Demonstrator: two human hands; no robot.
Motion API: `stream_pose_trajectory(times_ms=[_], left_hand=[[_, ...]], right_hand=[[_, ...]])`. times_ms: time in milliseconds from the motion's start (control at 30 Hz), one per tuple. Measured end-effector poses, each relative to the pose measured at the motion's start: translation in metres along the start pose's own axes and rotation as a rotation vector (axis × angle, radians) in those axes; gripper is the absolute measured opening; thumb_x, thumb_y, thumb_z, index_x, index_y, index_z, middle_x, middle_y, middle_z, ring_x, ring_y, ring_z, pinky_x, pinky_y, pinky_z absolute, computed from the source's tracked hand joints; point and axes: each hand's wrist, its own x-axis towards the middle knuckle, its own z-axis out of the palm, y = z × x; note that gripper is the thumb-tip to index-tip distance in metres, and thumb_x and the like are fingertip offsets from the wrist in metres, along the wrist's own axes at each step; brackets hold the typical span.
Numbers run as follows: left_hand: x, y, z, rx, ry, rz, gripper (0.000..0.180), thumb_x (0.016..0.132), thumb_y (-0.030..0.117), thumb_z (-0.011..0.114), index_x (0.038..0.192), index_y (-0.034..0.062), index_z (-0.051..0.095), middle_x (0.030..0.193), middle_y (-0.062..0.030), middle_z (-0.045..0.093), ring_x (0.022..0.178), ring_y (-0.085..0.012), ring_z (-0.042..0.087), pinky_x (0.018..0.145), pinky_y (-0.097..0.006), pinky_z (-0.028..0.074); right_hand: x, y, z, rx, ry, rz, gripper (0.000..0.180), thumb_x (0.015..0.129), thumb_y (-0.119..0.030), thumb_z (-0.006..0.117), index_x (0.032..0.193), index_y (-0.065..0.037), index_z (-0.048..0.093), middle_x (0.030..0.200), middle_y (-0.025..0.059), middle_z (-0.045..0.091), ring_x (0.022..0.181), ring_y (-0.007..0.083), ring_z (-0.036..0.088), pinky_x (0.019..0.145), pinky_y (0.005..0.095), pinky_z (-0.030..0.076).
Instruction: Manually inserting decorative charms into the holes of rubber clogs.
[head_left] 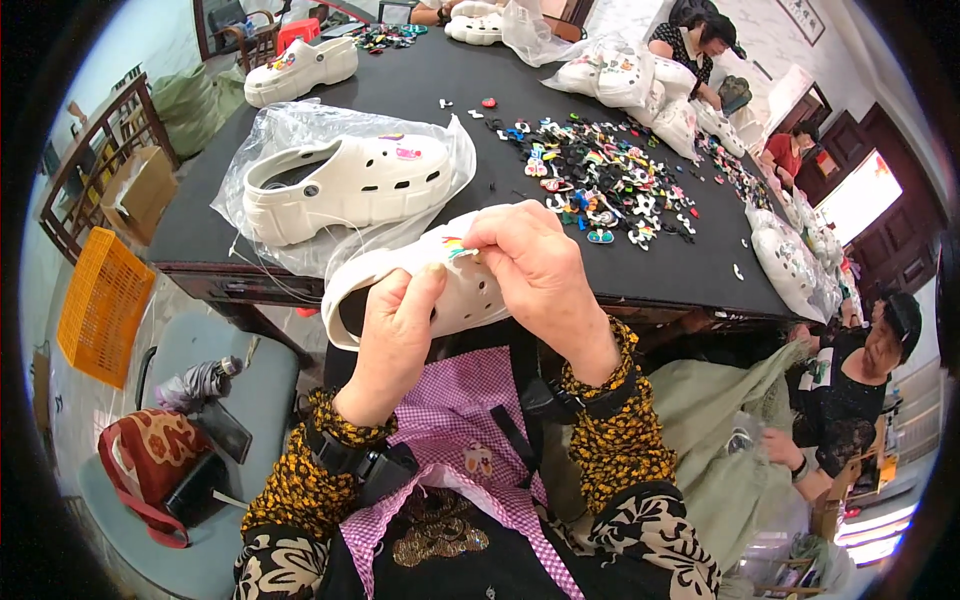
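Observation:
My left hand (390, 340) grips a white foam clog (462, 296) by its side, thumb on top, above the table's near edge. My right hand (540, 270) is closed in a pinch at the clog's upper, its fingertips at a small rainbow-coloured shoe charm (460, 247). Whether the charm sits in a hole is hidden by the fingers. Just beyond lies a second white clog (350, 195) on a clear plastic bag (285, 125), with a pink charm (408, 153) on its upper.
A heap of mixed charms (610, 180) spreads over the black table (420, 85). Bagged clogs (615, 75) line the far right. Another white clog (300, 72) stands far left. A grey chair (270, 375) holds a red bag (155, 465). Several people work around the table.

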Motion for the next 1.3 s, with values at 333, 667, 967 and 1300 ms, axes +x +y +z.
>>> stream_pose_trajectory(times_ms=[333, 667, 967, 1300], left_hand=[[0.003, -0.005, -0.003, -0.015, -0.03, -0.002, 0.02, 0.096, 0.018, 0.051, 0.079, 0.0077, 0.057, 0.069, 0.0049, 0.053, 0.058, -0.0006, 0.043, 0.051, -0.018, 0.033], [0.004, 0.0, -0.003, 0.056, -0.031, -0.001, 0.032, 0.096, 0.023, 0.053, 0.07, 0.0038, 0.057, 0.063, 0.0059, 0.047, 0.059, -0.0019, 0.037, 0.051, -0.022, 0.03], [0.001, 0.005, 0.002, 0.047, -0.017, 0.038, 0.031, 0.096, 0.021, 0.053, 0.072, 0.0029, 0.058, 0.065, 0.0061, 0.049, 0.06, -0.0016, 0.039, 0.051, -0.021, 0.031], [0.0, -0.002, -0.005, 0.132, -0.053, 0.063, 0.027, 0.096, 0.021, 0.053, 0.071, 0.0102, 0.054, 0.062, 0.0073, 0.046, 0.054, -0.0005, 0.038, 0.047, -0.019, 0.028]], right_hand=[[0.002, -0.002, 0.001, -0.082, -0.012, -0.062, 0.018, 0.077, 0.003, 0.062, 0.093, -0.003, 0.064, 0.092, 0.0101, 0.066, 0.087, 0.0275, 0.06, 0.079, 0.0358, 0.047], [0.004, -0.006, 0.004, -0.151, -0.075, -0.067, 0.014, 0.076, -0.005, 0.057, 0.089, -0.003, 0.062, 0.089, 0.009, 0.062, 0.087, 0.0279, 0.055, 0.078, 0.0394, 0.042], [-0.007, -0.011, 0.011, -0.411, -0.01, -0.268, 0.025, 0.071, -0.009, 0.058, 0.094, 0.0, 0.062, 0.098, 0.0104, 0.06, 0.094, 0.0264, 0.055, 0.085, 0.0411, 0.04], [0.0, -0.012, -0.006, -0.378, -0.148, -0.314, 0.024, 0.074, -0.009, 0.058, 0.096, -0.003, 0.062, 0.101, 0.0071, 0.063, 0.097, 0.0229, 0.056, 0.094, 0.0457, 0.038]])
